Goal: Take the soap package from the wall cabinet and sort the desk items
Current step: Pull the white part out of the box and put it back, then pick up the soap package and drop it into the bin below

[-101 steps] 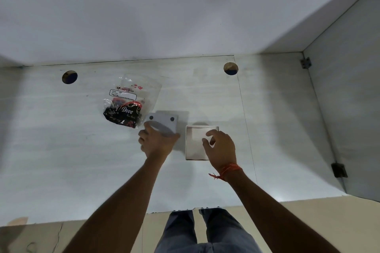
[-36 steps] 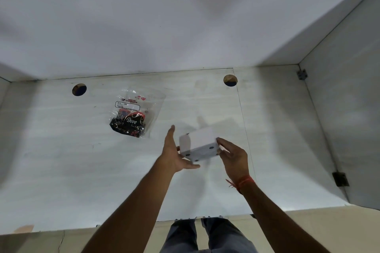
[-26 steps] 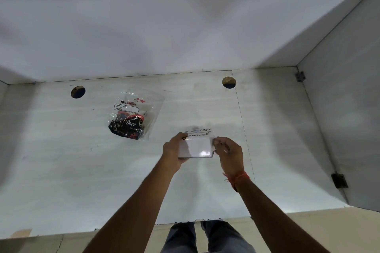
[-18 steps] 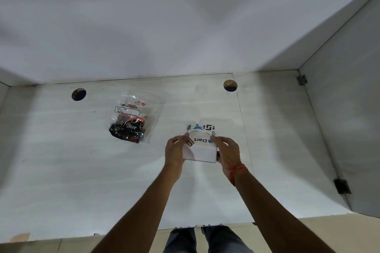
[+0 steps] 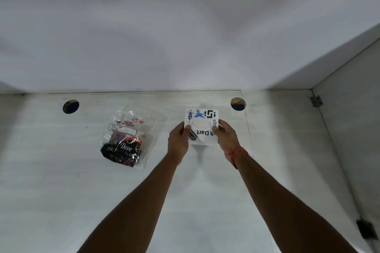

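Observation:
A white box point(image 5: 202, 127) with stickers on its top, one reading "Dart", sits far back on the pale desk point(image 5: 61, 191). My left hand point(image 5: 178, 139) grips its left side and my right hand point(image 5: 226, 138) grips its right side. A clear plastic soap package point(image 5: 128, 137) with a dark "Dove" wrapper inside lies on the desk to the left of my left hand, apart from it.
Two round cable holes point(image 5: 70, 106) point(image 5: 238, 104) pierce the desk near the white back wall point(image 5: 185, 26). A side panel point(image 5: 353, 139) with a hinge point(image 5: 316, 101) and a dark fitting point(image 5: 366, 229) closes the right side.
The two white pieces that lay apart were brought together, turned sticker side up, and pushed further back on the desk. The soap package has stayed put.

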Motion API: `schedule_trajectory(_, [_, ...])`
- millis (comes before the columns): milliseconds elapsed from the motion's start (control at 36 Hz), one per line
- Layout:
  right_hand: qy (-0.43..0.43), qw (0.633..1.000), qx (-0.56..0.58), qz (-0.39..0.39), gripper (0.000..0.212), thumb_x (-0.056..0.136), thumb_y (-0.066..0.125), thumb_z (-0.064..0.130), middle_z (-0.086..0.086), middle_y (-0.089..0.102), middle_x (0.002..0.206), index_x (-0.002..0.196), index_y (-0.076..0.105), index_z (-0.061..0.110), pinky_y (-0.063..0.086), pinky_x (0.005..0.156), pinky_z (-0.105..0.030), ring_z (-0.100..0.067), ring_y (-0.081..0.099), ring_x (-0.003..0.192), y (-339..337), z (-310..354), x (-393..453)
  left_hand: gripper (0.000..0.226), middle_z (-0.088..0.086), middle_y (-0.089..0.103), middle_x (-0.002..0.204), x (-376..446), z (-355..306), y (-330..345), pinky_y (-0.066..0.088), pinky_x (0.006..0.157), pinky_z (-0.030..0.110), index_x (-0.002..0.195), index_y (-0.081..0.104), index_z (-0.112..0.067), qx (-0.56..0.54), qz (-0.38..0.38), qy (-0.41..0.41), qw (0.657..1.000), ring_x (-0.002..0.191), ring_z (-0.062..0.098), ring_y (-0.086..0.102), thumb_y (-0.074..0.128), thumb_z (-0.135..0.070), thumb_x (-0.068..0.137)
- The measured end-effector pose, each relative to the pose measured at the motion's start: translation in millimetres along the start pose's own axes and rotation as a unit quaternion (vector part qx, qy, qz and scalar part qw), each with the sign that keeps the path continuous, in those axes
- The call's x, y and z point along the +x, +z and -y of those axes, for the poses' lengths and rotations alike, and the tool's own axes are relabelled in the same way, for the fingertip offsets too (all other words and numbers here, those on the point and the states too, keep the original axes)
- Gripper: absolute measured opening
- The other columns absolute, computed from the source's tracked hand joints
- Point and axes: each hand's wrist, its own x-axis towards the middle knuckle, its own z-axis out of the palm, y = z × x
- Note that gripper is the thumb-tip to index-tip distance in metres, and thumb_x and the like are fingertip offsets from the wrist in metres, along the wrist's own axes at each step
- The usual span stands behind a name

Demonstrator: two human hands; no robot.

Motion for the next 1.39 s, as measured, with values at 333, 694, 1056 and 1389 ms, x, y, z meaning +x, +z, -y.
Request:
schedule_trajectory(333, [0.038,0.996,-0.059,-0.054,0.042,0.094,0.060,0.025,-0.004,0.060,0.124,0.132,0.051,0.012,0.050,0.067,-0.018,-0.021,0.063,0.100,3.0,-13.7,18.6,0.031,0.001,0.068,0.107,19.6,-2.3,2.3,0.049,0.068,0.015,0.117,0.062,-0.006,0.068,-0.036,-0.045,0.996,0.099,0.022,0.067,0.057,-0.028,0.096])
schedule_trajectory(694, [0.021,0.991,-0.123,0.053,0.028,0.076,0.072,0.035,-0.005,0.074,0.093,0.095,0.069,0.014,0.057,0.083,-0.044,-0.022,0.070,0.087,141.8,-21.1,-56.2,0.025,0.011,0.068,0.113,28.9,11.3,-174.9,0.046,0.094,0.030,0.112,0.068,-0.009,0.114,-0.357,0.086,0.923,0.107,0.025,0.063,0.056,-0.008,0.090])
schedule_trajectory(1056, [0.163,0.985,-0.031,0.034,0.021,0.078,0.076,0.023,-0.018,0.071,0.098,0.075,0.057,0.014,0.053,0.056,-0.032,-0.029,0.068,0.075,208.7,-33.5,-9.7,0.017,0.012,0.074,0.094,46.1,67.6,-237.5,0.059,0.083,0.049,0.083,0.074,-0.013,0.070,-0.124,-0.167,0.976,0.087,0.031,0.069,0.066,-0.027,0.077])
schedule_trajectory(1389, [0.052,0.991,0.124,0.014,0.011,0.080,0.065,-0.014,-0.013,0.068,0.088,0.081,0.066,-0.003,0.061,0.059,-0.032,-0.024,0.068,0.078,109.2,21.4,-71.2,0.025,0.011,0.069,0.074,-21.0,33.8,-214.7,0.059,0.062,0.029,0.069,0.064,-0.010,-0.170,0.090,-0.223,0.955,0.067,0.022,0.068,0.063,0.013,0.080])
